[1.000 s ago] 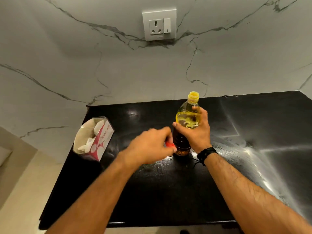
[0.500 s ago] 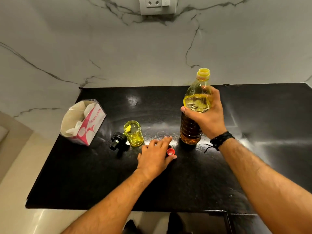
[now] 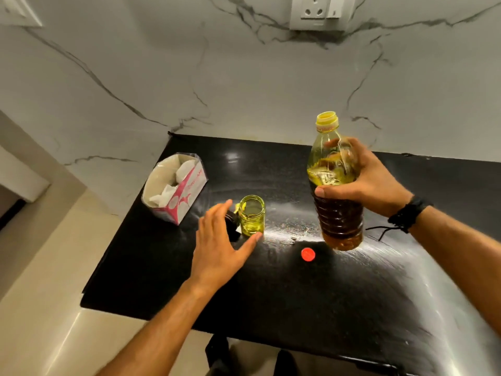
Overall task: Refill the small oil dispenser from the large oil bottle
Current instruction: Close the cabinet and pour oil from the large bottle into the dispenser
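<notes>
Oil bottle (image 3: 336,185) gripped by right hand (image 3: 371,180); left hand (image 3: 219,245) spread beside open dispenser (image 3: 252,215)

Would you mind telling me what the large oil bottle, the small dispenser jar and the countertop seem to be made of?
Large oil bottle: probably clear plastic, judging by its ribbed lower body and yellow screw neck.
Small dispenser jar: transparent and yellow-tinted, glass or hard plastic; the view leaves that open.
Countertop: polished black stone, likely granite, given its speckled surface and glossy reflections.
</notes>
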